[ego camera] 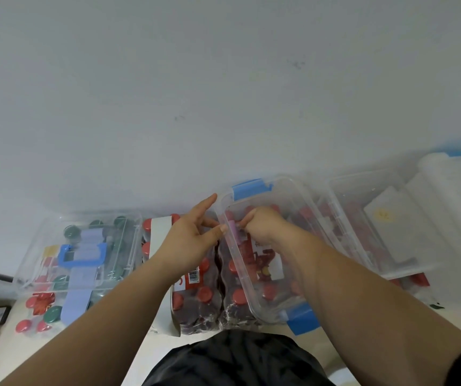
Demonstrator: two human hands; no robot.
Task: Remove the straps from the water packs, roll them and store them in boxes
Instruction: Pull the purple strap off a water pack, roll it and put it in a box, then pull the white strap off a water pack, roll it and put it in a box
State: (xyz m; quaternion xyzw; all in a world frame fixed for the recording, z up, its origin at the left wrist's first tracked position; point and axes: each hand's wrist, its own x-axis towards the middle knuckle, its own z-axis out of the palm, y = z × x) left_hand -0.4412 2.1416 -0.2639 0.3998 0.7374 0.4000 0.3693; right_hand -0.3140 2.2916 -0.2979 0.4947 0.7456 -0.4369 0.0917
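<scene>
A clear plastic box (pixel 293 199) with blue clips rests on top of shrink-wrapped packs of red-capped bottles (pixel 204 296). My right hand (pixel 262 224) is inside the box, fingers closed on a small pink rolled strap (pixel 236 231) near the box's left wall. My left hand (pixel 193 232) is just outside that wall with its fingers spread, thumb tip touching the box beside the roll. A white strap (pixel 159 235) runs over the pack under my left wrist. A pale blue strap (pixel 80 288) lies across the leftmost pack with green and red caps.
A second clear box (pixel 79 246) with a blue handle sits upside-down on the left pack. More clear boxes (pixel 376 224) and a white lidded container (pixel 452 196) stand at the right. A white wall is right behind everything. My dark shorts (pixel 237 360) are at the bottom.
</scene>
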